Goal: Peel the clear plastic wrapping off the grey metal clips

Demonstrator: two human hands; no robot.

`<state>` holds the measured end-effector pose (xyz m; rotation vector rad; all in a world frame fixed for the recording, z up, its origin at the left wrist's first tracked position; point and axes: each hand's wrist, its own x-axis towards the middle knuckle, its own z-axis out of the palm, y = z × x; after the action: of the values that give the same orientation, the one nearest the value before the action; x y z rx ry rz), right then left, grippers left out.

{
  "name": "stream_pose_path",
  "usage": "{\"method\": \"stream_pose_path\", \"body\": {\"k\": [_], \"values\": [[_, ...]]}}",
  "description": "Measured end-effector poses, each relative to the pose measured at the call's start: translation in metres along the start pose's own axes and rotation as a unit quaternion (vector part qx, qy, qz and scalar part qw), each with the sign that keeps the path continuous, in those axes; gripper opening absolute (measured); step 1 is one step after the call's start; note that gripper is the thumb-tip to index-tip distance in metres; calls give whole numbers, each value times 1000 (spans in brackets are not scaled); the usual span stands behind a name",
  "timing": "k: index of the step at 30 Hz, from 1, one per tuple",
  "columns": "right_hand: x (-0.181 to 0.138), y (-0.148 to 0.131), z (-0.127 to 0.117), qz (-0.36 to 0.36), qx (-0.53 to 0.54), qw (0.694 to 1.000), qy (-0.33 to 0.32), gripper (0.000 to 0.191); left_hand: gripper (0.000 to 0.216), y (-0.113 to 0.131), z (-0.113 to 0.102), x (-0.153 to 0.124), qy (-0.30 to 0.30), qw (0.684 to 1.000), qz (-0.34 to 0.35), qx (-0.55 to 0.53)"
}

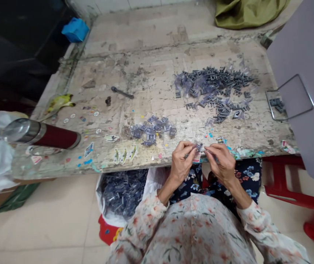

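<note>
Both my hands meet at the table's front edge, fingertips pinched close together. My left hand (182, 160) is closed on a small grey-and-clear plastic part (199, 147). From the other side, my right hand (222, 160) pinches at the same part; its fingers partly hide what they grip. Left of my hands lies a small group of clear, purplish plastic pieces (150, 134). Beyond them to the right spreads a larger heap of grey plastic clips (217, 79), mixed with clear pieces. One loose grey clip (221, 140) rests just beyond my right hand.
On the worn table (146, 44) a red thermos (55, 135) lies at the left, with stickers about it. A dark rod-like tool (122, 92) sits mid-table. Below the edge stands a white sack (124, 194) full of parts. A grey board (308, 73) and red stool (297, 187) are right.
</note>
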<state>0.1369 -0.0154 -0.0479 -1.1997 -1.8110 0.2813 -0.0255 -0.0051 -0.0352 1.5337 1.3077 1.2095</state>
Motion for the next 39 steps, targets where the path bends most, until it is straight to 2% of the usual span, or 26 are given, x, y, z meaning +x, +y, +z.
{"method": "stream_pose_path", "body": {"k": [7, 12, 16, 24, 29, 33, 36, 39], "values": [[-11, 12, 19, -4, 23, 1000, -19, 25, 24, -15, 8, -4, -48, 981, 89, 168], [-13, 13, 21, 9, -25, 1000, -14, 16, 28, -16, 7, -1, -102, 956, 139, 239], [-14, 11, 22, 26, -40, 999, -3, 10, 29, -15, 7, 1, -138, 936, 157, 282], [-15, 10, 23, 52, -41, 998, -19, 12, 30, -10, 7, 3, -173, 908, 167, 344], [-14, 10, 20, 54, -21, 998, -12, 11, 28, -11, 5, 5, -135, 934, 150, 294], [-15, 4, 17, 51, -9, 999, 7, 12, 24, -19, -6, 22, -49, 959, 96, 261], [-18, -2, 16, 49, -21, 999, -3, 12, 25, -28, -24, 39, 36, 955, 37, 291], [-21, -6, 14, 55, -29, 998, -18, 13, 28, -38, -48, 51, 89, 940, 9, 329]]}}
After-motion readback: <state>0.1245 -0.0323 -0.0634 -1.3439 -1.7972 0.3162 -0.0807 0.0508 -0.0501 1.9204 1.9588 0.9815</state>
